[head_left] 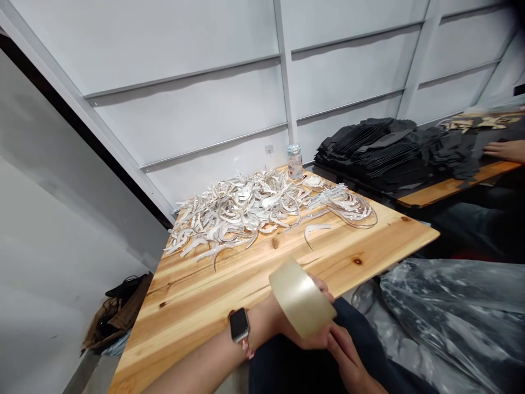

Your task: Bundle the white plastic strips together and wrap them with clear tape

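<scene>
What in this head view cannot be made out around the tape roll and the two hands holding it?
- Left hand: mostly hidden behind the tape roll.
- Right hand: partly cut off by the bottom edge.
- Water bottle: label too small to read.
- Another person's hand: cut off by the right edge.

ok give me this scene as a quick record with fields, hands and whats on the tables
left hand: holds the tape roll, smartwatch on the wrist
right hand: fingers touch the roll's lower edge
wooden table: heap of white curved strips at the far side, water bottle behind it
next table: stack of black sheets, another person's hand
floor, left: brown bag
right: plastic sheet
</scene>
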The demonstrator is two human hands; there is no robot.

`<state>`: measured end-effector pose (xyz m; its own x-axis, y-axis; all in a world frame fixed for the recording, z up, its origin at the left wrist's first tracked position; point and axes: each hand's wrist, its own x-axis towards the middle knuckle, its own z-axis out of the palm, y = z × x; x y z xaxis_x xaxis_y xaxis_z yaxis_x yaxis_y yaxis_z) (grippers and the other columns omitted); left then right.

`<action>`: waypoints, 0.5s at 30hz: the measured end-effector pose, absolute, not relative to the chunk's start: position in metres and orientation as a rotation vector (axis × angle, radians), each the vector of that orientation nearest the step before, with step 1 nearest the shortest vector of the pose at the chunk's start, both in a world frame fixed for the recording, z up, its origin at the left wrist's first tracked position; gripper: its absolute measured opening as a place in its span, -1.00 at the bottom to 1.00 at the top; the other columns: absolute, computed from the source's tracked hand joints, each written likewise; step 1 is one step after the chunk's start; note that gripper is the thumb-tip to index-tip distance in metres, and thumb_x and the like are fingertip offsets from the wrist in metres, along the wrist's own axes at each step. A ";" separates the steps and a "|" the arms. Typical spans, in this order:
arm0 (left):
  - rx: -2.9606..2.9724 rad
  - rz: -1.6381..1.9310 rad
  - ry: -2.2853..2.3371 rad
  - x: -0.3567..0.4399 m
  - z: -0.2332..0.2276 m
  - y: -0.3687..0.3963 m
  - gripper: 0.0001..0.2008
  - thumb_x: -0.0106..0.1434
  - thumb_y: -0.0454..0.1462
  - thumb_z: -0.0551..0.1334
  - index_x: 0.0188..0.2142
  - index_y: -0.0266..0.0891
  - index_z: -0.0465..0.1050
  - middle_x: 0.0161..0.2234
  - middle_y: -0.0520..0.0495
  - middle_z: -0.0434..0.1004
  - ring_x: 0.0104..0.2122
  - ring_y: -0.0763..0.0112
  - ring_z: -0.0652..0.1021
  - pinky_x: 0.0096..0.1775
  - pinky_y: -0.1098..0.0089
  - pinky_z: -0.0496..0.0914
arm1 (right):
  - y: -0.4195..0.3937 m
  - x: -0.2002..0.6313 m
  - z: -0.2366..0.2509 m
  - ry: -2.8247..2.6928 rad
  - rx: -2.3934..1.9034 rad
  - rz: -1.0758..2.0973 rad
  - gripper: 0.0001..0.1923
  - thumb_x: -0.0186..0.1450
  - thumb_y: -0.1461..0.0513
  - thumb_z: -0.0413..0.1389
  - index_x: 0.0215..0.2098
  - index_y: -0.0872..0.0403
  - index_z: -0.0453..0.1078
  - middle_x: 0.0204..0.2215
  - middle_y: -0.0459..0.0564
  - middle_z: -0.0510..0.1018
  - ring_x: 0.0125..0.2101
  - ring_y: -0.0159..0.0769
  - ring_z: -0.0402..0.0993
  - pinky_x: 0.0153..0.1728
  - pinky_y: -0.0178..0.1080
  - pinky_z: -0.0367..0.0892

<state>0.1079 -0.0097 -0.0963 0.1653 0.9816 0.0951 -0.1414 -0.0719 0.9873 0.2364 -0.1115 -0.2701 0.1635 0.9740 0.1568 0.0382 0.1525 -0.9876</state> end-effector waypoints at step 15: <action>1.258 0.821 0.603 0.084 -0.094 0.028 -0.66 0.09 0.04 0.21 -0.33 -0.14 0.53 -0.34 -0.17 0.53 -0.39 0.20 0.49 -0.29 0.23 0.35 | -0.106 0.240 -0.256 -1.431 -1.181 1.040 -0.62 0.38 -0.03 -0.07 -0.27 -0.01 0.48 -0.28 0.01 0.53 -0.21 -0.14 0.40 -0.08 -0.14 0.31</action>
